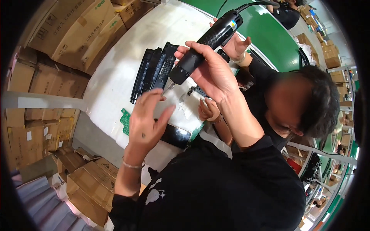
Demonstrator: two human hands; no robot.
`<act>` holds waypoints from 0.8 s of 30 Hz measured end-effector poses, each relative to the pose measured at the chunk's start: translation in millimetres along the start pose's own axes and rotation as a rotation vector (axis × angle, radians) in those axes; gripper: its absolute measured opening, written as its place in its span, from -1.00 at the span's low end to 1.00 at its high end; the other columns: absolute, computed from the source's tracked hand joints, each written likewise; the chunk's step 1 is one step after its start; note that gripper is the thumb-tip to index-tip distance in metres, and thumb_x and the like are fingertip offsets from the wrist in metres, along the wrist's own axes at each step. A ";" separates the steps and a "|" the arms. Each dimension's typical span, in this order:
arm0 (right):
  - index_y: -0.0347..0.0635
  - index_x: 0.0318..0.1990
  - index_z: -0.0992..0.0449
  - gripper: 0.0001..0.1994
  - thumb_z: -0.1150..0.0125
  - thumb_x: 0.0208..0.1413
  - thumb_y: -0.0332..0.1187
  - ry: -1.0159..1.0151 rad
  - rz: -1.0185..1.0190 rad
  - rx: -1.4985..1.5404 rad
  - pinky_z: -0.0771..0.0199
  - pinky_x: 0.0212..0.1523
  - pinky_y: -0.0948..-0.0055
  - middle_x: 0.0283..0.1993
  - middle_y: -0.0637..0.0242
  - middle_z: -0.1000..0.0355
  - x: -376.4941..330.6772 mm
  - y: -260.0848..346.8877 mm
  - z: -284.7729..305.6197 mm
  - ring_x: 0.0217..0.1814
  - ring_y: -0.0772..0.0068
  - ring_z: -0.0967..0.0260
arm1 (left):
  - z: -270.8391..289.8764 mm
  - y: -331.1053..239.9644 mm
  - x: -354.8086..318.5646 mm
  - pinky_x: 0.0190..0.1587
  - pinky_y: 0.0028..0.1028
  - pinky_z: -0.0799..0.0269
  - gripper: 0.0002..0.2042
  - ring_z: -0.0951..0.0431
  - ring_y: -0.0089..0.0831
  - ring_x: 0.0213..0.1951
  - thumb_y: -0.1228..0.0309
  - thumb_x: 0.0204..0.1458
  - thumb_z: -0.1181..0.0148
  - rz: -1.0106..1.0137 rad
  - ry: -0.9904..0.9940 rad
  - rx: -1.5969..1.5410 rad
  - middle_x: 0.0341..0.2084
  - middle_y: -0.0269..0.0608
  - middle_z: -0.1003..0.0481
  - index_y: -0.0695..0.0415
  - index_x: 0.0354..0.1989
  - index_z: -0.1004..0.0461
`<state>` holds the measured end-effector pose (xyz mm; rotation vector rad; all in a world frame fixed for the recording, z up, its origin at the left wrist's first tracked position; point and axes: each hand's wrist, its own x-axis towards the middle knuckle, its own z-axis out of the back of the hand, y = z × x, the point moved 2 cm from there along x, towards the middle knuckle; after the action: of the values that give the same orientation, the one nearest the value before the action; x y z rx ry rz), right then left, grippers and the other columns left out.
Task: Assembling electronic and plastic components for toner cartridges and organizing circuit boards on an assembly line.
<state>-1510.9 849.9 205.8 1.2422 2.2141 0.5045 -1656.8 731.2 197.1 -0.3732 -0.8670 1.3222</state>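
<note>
A black electric screwdriver [206, 46] lies tilted in my right hand [216, 73], its fingers wrapped round the body and its cable leading off at the top. The metal bit [169, 86] points down and to the left. My left hand [144, 121] hovers beside that bit, thumb apart from the slightly bent fingers. Whether a fingertip touches the bit, I cannot tell. Beyond the bit, two long black housings [154, 69] with rows of round parts lie on the white work surface [111, 77]. A green circuit board [125, 121] sits partly behind my left hand.
At the right a co-worker leans in, one hand [236, 48] behind the screwdriver and another hand [210, 110] low over the table. A dark glossy panel [177, 135] rests at the near edge. Cardboard boxes [73, 34] stack up along the left. A green surface [266, 36] extends behind.
</note>
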 end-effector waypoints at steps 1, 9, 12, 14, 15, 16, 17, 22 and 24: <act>-0.42 -0.11 -0.29 -0.68 -0.12 0.04 -0.38 -0.003 0.061 -0.028 -0.38 0.00 0.36 -0.17 0.07 -0.37 -12.9 7.5 -4.6 -0.08 0.26 -0.36 | 0.1 -14.4 7.0 -0.26 -0.32 -0.32 -0.72 -0.39 -0.13 -0.29 0.36 -0.14 -0.23 -0.025 0.007 -0.002 -0.34 -0.11 -0.40 0.21 -0.29 -0.35; -0.40 -0.09 -0.30 -0.67 -0.14 0.05 -0.36 0.126 0.280 -0.438 -0.41 -0.01 0.42 -0.14 0.11 -0.40 -47.6 11.9 -26.2 -0.06 0.32 -0.39 | 23.7 -45.1 28.1 -0.28 -0.36 -0.32 -0.54 -0.39 -0.22 -0.36 0.28 -0.29 -0.37 0.023 -0.139 0.161 -0.45 -0.12 -0.37 0.26 -0.28 -0.29; -0.35 -0.20 -0.39 -0.71 -0.22 0.00 -0.33 0.146 0.358 -0.634 -0.43 -0.14 0.51 -0.25 0.18 -0.44 -49.6 12.2 -29.7 -0.19 0.45 -0.41 | 16.5 -48.3 37.2 -0.33 -0.58 -0.38 -0.60 -0.48 -0.50 -0.41 0.42 -0.23 -0.35 0.187 0.068 -0.261 -0.43 -0.16 -0.48 0.33 -0.21 -0.39; -0.34 -0.33 -0.46 -0.72 -0.27 -0.05 -0.26 0.140 0.410 -0.784 -0.41 -0.25 0.60 -0.37 0.23 -0.46 -51.2 15.0 -34.7 -0.31 0.56 -0.41 | 15.3 -45.2 32.5 -0.32 -0.60 -0.38 -0.63 -0.47 -0.54 -0.39 0.43 -0.19 -0.32 0.226 0.104 -0.428 -0.42 -0.20 -0.48 0.33 -0.21 -0.38; -0.34 -0.33 -0.46 -0.72 -0.27 -0.05 -0.26 0.139 0.414 -0.774 -0.41 -0.25 0.60 -0.37 0.23 -0.46 -52.6 15.6 -36.1 -0.31 0.56 -0.41 | 13.6 -43.2 29.0 -0.31 -0.63 -0.38 -0.66 -0.47 -0.58 -0.38 0.45 -0.15 -0.30 0.270 0.136 -0.607 -0.40 -0.23 -0.48 0.32 -0.20 -0.38; -0.34 -0.32 -0.46 -0.70 -0.26 -0.04 -0.23 0.139 0.423 -0.770 -0.41 -0.26 0.60 -0.36 0.23 -0.46 -53.1 16.3 -36.7 -0.31 0.55 -0.41 | 10.8 -43.9 25.8 -0.29 -0.63 -0.40 -0.72 -0.47 -0.58 -0.37 0.46 -0.08 -0.23 0.273 0.162 -0.751 -0.38 -0.27 -0.48 0.31 -0.20 -0.39; -0.35 -0.32 -0.46 -0.68 -0.25 -0.03 -0.20 0.138 0.432 -0.767 -0.41 -0.27 0.61 -0.35 0.23 -0.47 -53.5 16.7 -37.1 -0.31 0.55 -0.41 | 12.3 -45.1 24.4 -0.29 -0.63 -0.40 -0.72 -0.47 -0.58 -0.37 0.46 -0.08 -0.23 0.271 0.163 -0.745 -0.38 -0.27 -0.48 0.31 -0.20 -0.39; -0.37 -0.28 -0.43 -0.61 -0.22 -0.02 -0.13 0.156 0.386 -0.788 -0.43 -0.25 0.58 -0.33 0.20 -0.47 -59.1 17.1 -38.5 -0.30 0.52 -0.42 | 10.0 -55.2 14.5 -0.28 -0.55 -0.41 -0.72 -0.47 -0.55 -0.39 0.41 0.00 -0.11 0.406 0.363 -0.999 -0.41 -0.22 -0.48 0.29 -0.14 -0.36; -0.37 -0.24 -0.38 -0.59 -0.22 -0.01 -0.14 0.162 0.346 -0.753 -0.44 -0.24 0.57 -0.30 0.18 -0.46 -61.8 16.7 -40.0 -0.29 0.50 -0.43 | 10.4 -57.7 12.4 -0.28 -0.55 -0.41 -0.72 -0.47 -0.56 -0.39 0.40 0.01 -0.10 0.419 0.373 -1.041 -0.42 -0.22 -0.48 0.29 -0.13 -0.36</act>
<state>-1498.6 802.8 263.5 1.1679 1.6441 1.4551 -1624.9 726.3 247.6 -1.6298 -1.1357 1.0104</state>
